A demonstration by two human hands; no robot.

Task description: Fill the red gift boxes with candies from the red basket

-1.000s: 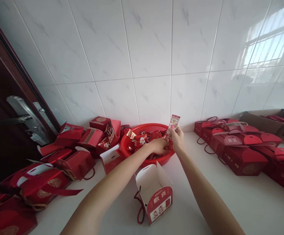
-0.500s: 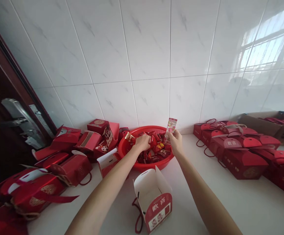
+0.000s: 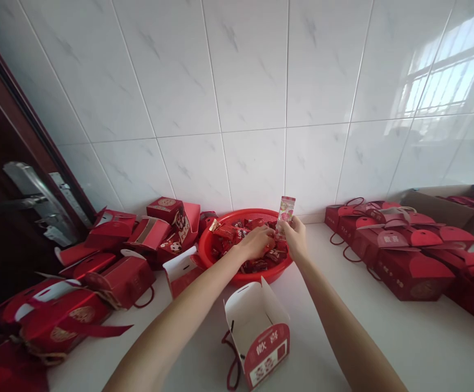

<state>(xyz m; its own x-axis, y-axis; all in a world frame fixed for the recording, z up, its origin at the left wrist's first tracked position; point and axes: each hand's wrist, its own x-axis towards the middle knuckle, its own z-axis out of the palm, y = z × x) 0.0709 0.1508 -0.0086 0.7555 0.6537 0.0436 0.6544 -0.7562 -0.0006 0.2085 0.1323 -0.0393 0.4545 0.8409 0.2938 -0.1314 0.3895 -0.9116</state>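
My right hand (image 3: 296,235) pinches a small candy packet (image 3: 287,209), clear with pink and green print, upright over the right rim of a red plastic basket (image 3: 275,276). Inside the basket, my left hand (image 3: 257,242) reaches over a heap of wrapped candies (image 3: 255,265). Its fingers are bent down among the red wrappers; what they grip, if anything, is partly hidden. Closer to me stands a red gift box (image 3: 266,356) with white characters. Its top flaps are up, its white inside shows, and a cord handle hangs at its left.
Red gift boxes (image 3: 120,280) crowd the left side, some with flaps up. Rows of closed red boxes (image 3: 414,272) with cord handles fill the right. Behind them sits a cardboard carton (image 3: 437,201). A tiled wall (image 3: 253,169) borders the back; a door handle (image 3: 28,201) is far left.
My left hand has moved right across the candies, its fingers less tightly curled than before. A red packet to its left has come into sight. My right hand keeps the packet nearly still.
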